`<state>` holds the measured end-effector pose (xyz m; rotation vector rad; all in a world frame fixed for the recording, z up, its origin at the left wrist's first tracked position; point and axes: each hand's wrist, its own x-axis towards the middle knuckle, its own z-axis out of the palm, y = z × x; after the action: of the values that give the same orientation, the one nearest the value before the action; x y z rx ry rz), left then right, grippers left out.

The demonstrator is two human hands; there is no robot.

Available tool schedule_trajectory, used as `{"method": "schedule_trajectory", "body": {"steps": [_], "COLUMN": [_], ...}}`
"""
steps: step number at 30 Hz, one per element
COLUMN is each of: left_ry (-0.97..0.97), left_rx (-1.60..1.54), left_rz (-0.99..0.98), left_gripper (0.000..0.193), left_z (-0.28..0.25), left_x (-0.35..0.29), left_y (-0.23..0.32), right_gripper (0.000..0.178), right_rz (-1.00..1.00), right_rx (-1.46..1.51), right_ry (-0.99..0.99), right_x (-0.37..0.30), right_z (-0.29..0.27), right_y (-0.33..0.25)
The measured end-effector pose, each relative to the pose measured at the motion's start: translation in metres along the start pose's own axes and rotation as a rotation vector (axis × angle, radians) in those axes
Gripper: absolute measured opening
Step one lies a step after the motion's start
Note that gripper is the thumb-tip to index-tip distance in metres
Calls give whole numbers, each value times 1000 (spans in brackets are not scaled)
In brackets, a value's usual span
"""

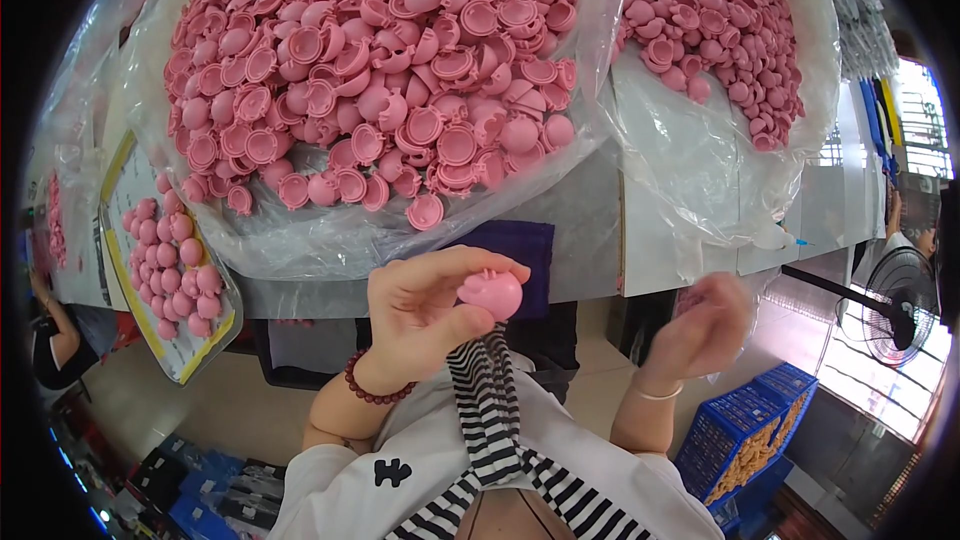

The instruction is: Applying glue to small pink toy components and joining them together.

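Note:
Between the thumb and fingers of my left hand (pixel 425 310) is a small round pink plastic piece (pixel 492 296) with little bumps on one side. It is raised over the table's near edge, above a dark blue pad (pixel 530 250). Off to the right, apart from it, is my right hand (pixel 712 328), smeared by motion so that its fingers do not show clearly. Beyond my hands a big heap of pink plastic half shells (pixel 380 70) lies on clear plastic sheeting (pixel 300 248); many are hollow cups with small tabs.
A second heap of pink pieces (pixel 710 25) lies at the far right. To the left, a white tray with yellow edging (pixel 205 355) holds several closed pink pieces. Blue crates (pixel 715 440) with tan items stand at lower right, below a black fan (pixel 900 315). Other people are at both sides.

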<state>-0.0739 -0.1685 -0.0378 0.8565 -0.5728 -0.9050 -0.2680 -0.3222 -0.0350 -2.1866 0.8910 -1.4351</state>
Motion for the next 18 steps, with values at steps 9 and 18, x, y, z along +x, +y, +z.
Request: {"method": "schedule_trajectory", "body": {"steps": [9,18], "left_ry": [682,1005], "left_rx": [790,1737], "left_rz": [547,513], "left_gripper": [34,20], "left_z": [-96,-161], "left_x": [-29,-48], "left_y": [69,116], "right_gripper": [61,31], "right_rz": [372,479], "right_rx": [-346,-306], "right_ry": [224,129], "right_x": [30,52], "right_z": [-61,-62], "right_y": [142,147]}}
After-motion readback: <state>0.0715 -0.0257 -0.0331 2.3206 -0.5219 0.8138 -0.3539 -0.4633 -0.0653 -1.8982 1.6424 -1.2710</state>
